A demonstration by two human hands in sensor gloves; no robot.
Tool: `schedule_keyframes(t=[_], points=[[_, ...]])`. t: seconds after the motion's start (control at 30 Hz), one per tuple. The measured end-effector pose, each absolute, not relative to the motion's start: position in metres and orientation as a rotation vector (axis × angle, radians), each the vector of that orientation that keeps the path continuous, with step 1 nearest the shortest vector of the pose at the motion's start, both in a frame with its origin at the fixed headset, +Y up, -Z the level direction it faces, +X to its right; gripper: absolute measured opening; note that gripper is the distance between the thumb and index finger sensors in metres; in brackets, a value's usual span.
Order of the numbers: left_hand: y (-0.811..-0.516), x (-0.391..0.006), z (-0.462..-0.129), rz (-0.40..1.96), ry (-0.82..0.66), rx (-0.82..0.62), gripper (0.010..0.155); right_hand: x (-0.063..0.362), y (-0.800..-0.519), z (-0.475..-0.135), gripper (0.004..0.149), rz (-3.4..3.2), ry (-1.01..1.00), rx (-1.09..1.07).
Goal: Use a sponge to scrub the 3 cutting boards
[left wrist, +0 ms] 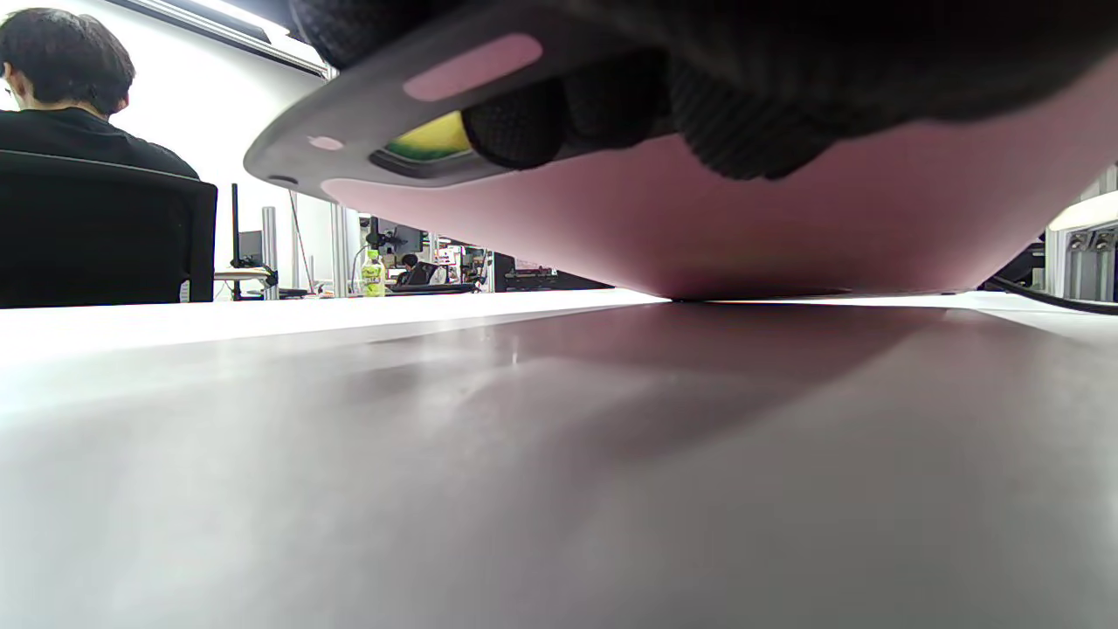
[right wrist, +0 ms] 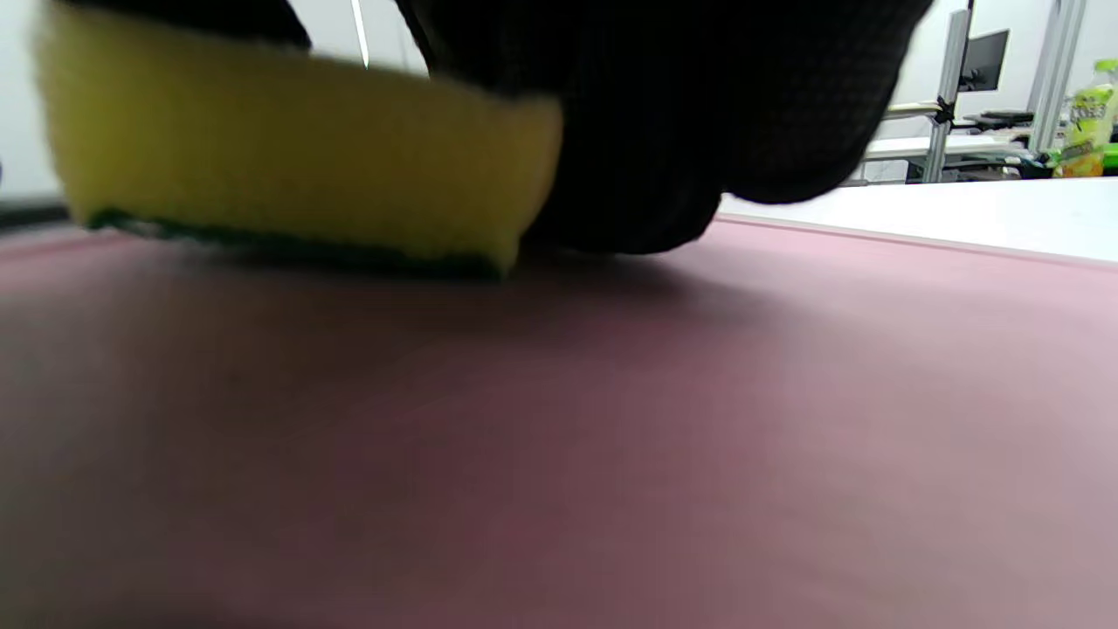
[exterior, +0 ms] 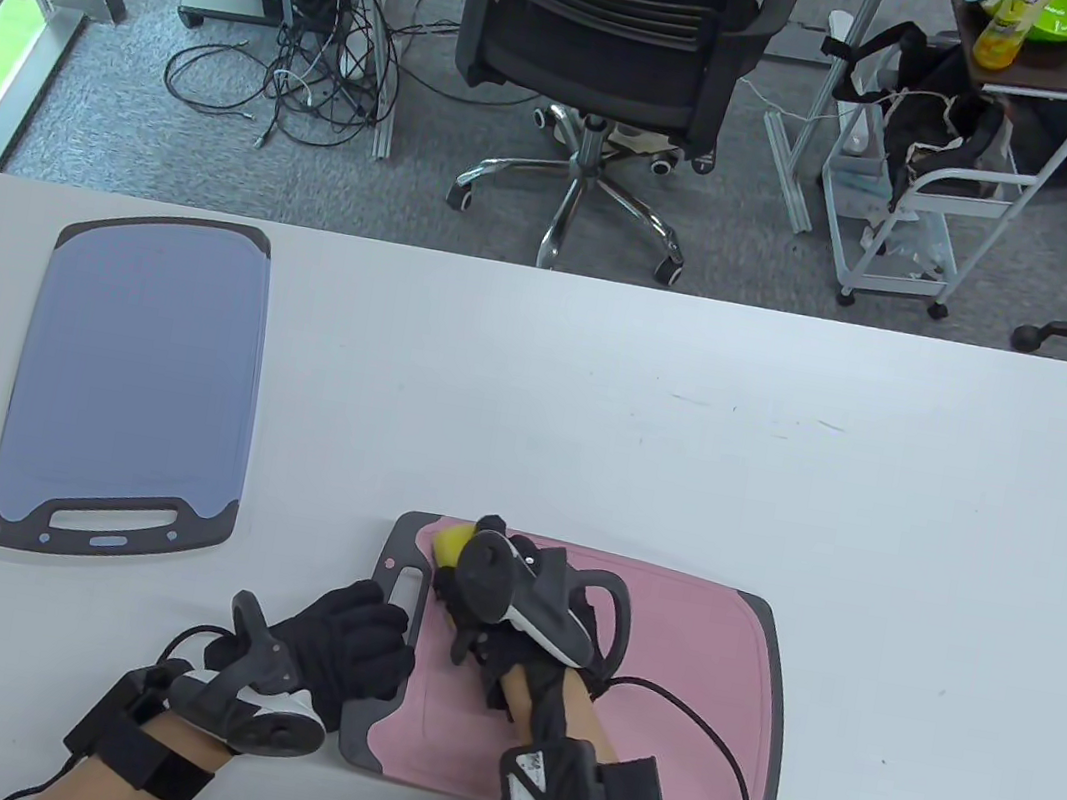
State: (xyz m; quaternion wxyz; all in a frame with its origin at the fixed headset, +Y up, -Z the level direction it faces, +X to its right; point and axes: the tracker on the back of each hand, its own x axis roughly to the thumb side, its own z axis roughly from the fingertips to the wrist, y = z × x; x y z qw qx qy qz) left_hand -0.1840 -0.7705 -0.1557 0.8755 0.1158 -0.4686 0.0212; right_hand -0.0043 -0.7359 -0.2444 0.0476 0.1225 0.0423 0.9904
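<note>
A pink cutting board (exterior: pixel 684 667) with a grey rim lies near the table's front edge, its handle end to the left. My left hand (exterior: pixel 375 633) grips that handle end. In the left wrist view its fingers (left wrist: pixel 611 105) curl under the pink board (left wrist: pixel 699 227), which is tipped up off the table on that side. My right hand (exterior: pixel 474 583) holds a yellow sponge (exterior: pixel 452 544) down on the board's far left corner. Up close, the sponge (right wrist: pixel 288 157) has its green face on the pink surface (right wrist: pixel 611 419). A blue cutting board (exterior: pixel 131 387) lies flat at the left.
The right glove's cable (exterior: pixel 712 742) loops across the pink board. Beyond the table's far edge stand an office chair (exterior: pixel 608 27), a white cart (exterior: pixel 943 181) and tangled floor cables (exterior: pixel 312 71). A seated person (left wrist: pixel 70 131) shows in the left wrist view.
</note>
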Motion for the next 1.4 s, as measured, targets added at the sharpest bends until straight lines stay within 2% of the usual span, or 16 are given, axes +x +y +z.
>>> schedule_keyframes(t=[0.1,0.2,0.33,0.4,0.43,0.5,0.6,0.67,0.8,0.87,0.93,1.0,1.13,1.27,1.33,1.4], points=[[-0.771,-0.184,-0.155,0.037,-0.986,0.228,0.050,0.002,-0.737,-0.247,0.073,3.088,0.149,0.385],[-0.771,-0.183,-0.155,0.033,-0.988,0.223,0.050,0.046,-0.744,-0.247,0.073,3.140,0.143,0.251],[-0.772,-0.177,-0.155,0.001,-1.015,0.173,0.052,0.157,-0.760,-0.245,0.072,3.130,0.245,-0.174],[-0.773,-0.172,-0.154,-0.028,-1.041,0.158,0.054,0.214,-0.767,-0.237,0.072,3.070,0.218,-0.436],[-0.773,-0.171,-0.153,-0.041,-1.047,0.156,0.054,0.237,-0.770,-0.233,0.072,3.057,0.229,-0.562],[-0.773,-0.170,-0.154,-0.034,-1.053,0.148,0.054,0.258,-0.772,-0.228,0.072,2.995,0.226,-0.640],[-0.773,-0.171,-0.157,-0.015,-1.040,0.132,0.054,0.236,-0.769,-0.231,0.073,3.047,0.220,-0.536],[-0.773,-0.172,-0.157,-0.009,-1.038,0.131,0.054,0.196,-0.765,-0.235,0.072,3.089,0.233,-0.272],[-0.772,-0.171,-0.153,-0.005,-1.045,0.150,0.052,0.065,-0.751,-0.216,0.072,3.009,0.180,0.378],[-0.771,-0.171,-0.152,-0.003,-1.043,0.160,0.052,0.020,-0.744,-0.200,0.073,2.990,0.172,0.597],[-0.771,-0.171,-0.151,-0.001,-1.044,0.170,0.051,0.001,-0.742,-0.194,0.072,3.004,0.147,0.669],[-0.771,-0.171,-0.150,-0.004,-1.037,0.176,0.051,0.012,-0.743,-0.196,0.072,3.021,0.156,0.628],[-0.771,-0.170,-0.149,-0.004,-1.032,0.175,0.051,0.099,-0.754,-0.203,0.071,3.121,0.158,0.250],[-0.771,-0.170,-0.149,-0.003,-1.033,0.170,0.051,0.217,-0.769,-0.199,0.071,3.060,0.200,-0.344],[-0.771,-0.170,-0.150,0.015,-1.029,0.173,0.050,0.256,-0.774,-0.193,0.071,3.007,0.229,-0.577],[-0.771,-0.170,-0.149,0.012,-1.031,0.175,0.050,0.269,-0.776,-0.190,0.071,2.903,0.220,-0.633]])
